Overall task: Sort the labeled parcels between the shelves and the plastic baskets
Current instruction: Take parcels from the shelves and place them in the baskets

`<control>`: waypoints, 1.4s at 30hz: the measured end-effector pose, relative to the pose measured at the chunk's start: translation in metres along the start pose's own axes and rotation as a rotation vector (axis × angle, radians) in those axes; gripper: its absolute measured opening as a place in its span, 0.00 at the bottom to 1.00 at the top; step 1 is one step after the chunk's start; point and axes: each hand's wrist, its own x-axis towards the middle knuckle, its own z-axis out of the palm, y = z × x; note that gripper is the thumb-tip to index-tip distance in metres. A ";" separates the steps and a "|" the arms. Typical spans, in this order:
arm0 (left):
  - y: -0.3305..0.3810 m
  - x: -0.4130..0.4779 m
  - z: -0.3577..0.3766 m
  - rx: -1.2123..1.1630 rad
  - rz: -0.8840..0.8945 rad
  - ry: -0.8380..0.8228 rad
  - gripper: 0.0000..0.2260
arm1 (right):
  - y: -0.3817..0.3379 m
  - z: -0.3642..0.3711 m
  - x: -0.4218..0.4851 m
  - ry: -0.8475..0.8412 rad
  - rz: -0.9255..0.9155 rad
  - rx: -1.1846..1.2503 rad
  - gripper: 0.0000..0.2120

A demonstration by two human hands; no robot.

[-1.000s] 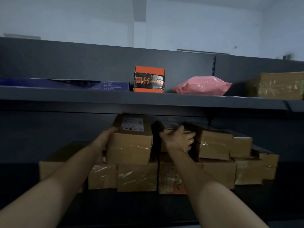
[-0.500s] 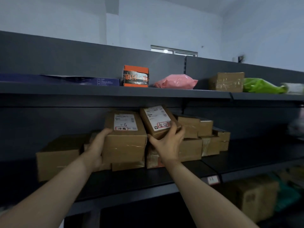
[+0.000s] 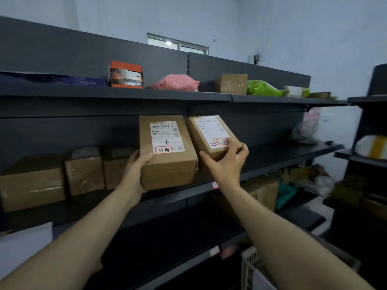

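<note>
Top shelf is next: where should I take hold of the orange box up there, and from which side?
Probably across its upright side faces, from the front: the orange box stands near the edge of the top shelf, taller than the blue box beside it and clear of the pink bag.

Pale wall, high window (bright spot).

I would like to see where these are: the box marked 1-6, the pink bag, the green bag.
box marked 1-6 (image 3: 166,143), head view, on its white label.
pink bag (image 3: 174,82), head view, on its middle.
green bag (image 3: 261,88), head view, on its middle.
</note>
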 end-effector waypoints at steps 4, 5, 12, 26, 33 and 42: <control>-0.032 -0.011 0.072 0.024 -0.059 -0.154 0.20 | 0.043 -0.078 0.007 0.064 0.066 -0.103 0.41; -0.042 -0.015 0.093 0.029 -0.082 -0.187 0.19 | 0.057 -0.101 0.007 0.080 0.091 -0.132 0.42; -0.153 -0.050 0.249 0.098 -0.332 -0.404 0.21 | 0.170 -0.275 -0.004 0.177 0.330 -0.367 0.48; -0.358 -0.087 0.400 0.373 -0.638 -0.644 0.06 | 0.347 -0.429 -0.093 0.110 0.838 -0.615 0.46; -0.460 -0.052 0.427 0.418 -0.716 -0.682 0.10 | 0.433 -0.431 -0.157 -0.140 1.147 -0.685 0.47; -0.550 -0.049 0.452 0.322 -0.776 -0.622 0.08 | 0.530 -0.416 -0.243 -0.590 1.368 -0.730 0.48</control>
